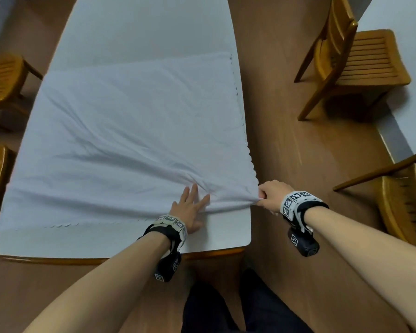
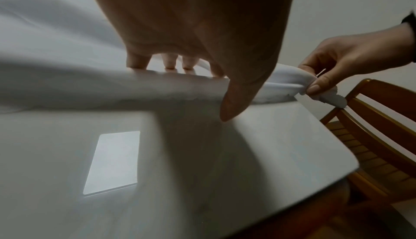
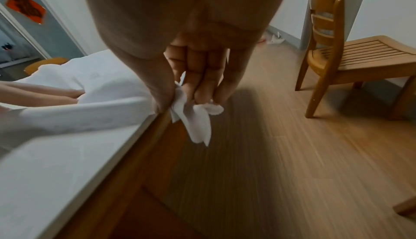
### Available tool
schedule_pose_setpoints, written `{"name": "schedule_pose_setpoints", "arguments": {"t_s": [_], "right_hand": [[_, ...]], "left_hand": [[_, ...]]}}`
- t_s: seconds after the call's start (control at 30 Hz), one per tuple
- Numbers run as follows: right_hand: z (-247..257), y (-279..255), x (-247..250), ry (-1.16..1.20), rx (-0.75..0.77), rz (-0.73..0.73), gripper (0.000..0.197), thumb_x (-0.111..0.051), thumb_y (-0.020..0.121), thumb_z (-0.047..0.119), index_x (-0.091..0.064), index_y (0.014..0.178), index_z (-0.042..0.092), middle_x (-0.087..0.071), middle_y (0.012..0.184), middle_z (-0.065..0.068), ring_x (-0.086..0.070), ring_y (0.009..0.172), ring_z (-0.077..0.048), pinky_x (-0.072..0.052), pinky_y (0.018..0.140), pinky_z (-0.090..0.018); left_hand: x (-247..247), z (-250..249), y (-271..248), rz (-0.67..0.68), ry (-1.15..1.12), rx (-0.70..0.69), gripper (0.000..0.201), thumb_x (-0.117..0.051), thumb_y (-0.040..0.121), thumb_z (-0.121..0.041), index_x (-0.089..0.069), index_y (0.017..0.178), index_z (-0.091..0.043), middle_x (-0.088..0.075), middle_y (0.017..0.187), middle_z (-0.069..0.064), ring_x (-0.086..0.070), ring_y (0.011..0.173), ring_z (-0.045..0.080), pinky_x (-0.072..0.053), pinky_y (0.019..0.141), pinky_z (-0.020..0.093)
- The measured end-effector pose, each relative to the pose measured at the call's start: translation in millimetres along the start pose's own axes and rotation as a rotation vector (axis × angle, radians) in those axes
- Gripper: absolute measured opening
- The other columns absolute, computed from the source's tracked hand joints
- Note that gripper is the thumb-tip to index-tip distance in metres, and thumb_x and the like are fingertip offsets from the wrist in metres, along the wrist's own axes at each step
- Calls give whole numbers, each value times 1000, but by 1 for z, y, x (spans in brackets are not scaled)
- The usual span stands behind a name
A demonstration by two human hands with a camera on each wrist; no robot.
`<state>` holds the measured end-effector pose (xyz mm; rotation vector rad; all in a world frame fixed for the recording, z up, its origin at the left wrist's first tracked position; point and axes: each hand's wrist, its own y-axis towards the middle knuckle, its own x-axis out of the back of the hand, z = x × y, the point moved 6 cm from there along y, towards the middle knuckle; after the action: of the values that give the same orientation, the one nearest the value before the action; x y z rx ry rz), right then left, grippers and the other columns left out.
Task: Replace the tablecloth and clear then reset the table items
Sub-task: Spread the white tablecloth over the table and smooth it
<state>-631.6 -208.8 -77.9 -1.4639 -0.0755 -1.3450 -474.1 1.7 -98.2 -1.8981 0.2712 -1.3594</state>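
A white tablecloth (image 1: 130,131) with a scalloped edge lies wrinkled over the near half of a white-topped table (image 1: 139,27). My left hand (image 1: 190,207) rests flat on the cloth near its front right corner, fingers straight and spread; the left wrist view shows its fingertips (image 2: 137,63) on the cloth (image 2: 67,82). My right hand (image 1: 269,194) pinches the cloth's corner at the table's right edge and pulls it taut. In the right wrist view the corner (image 3: 198,123) hangs out below the curled fingers (image 3: 202,82).
Wooden chairs stand around: one (image 1: 356,61) at the far right, another (image 1: 406,203) at the near right, two at the left (image 1: 3,80). Wood floor (image 1: 279,116) runs along the table's right side. The table's bare front strip (image 1: 130,239) shows below the cloth.
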Motion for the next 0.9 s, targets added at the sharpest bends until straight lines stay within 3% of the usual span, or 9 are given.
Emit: {"name": "schedule_pose_setpoints", "arguments": {"t_s": [0.17,0.33,0.43,0.5,0.57,0.67,0.9], "right_hand": [[-29,-23,-11,-56,-20,3,18,-62,84,37,-54,75,24,-60,76,6,-60,74,-19,-45,63,-30],[-50,-46,-33,-43,-72,0,19,-64,84,38,-54,74,24,-61,78,4,-61,74,-18,-42,59,-30],[-56,-62,-53,9,-88,14,25,-65,87,42,-55,75,23,-65,68,5,-62,68,-14,-40,55,-28],[-58,-74,-64,18,-95,27,28,-68,85,44,-54,73,23,-63,63,7,-59,64,-12,-41,55,-27],[-59,-84,-71,-12,-108,15,30,-72,82,47,-55,72,24,-62,70,7,-58,66,-12,-42,56,-28],[-57,-97,-79,-39,-113,6,32,-74,80,48,-54,72,24,-61,74,6,-57,67,-13,-39,54,-27],[-36,-120,-102,-35,-71,166,26,-81,75,40,-62,72,22,-68,76,5,-61,69,-12,-40,55,-24]], "left_hand": [[-13,-40,-7,4,0,-31,87,-57,91,-24,1,154,-37,31,157,2,22,146,31,-19,115,62],[-26,-64,-13,-29,5,-89,85,-57,88,-23,-5,154,-36,24,160,0,18,147,30,-19,114,62],[-38,-71,-22,-48,35,-147,84,-60,85,-27,-12,154,-32,16,162,2,10,149,29,-28,111,58],[-45,-78,-29,-111,59,-164,78,-63,82,-25,-23,149,-29,1,161,5,-7,146,32,-43,100,51],[-49,-82,-35,-222,82,-136,62,-64,82,-20,-36,138,-25,-21,148,5,-28,133,32,-53,79,41],[-56,-80,-44,-297,61,-98,47,-64,83,-17,-45,125,-19,-37,129,4,-38,118,29,-50,66,38],[-79,-80,-73,-177,35,-104,18,-51,88,-18,-62,102,-15,-60,108,5,-54,106,29,-44,77,36]]}}
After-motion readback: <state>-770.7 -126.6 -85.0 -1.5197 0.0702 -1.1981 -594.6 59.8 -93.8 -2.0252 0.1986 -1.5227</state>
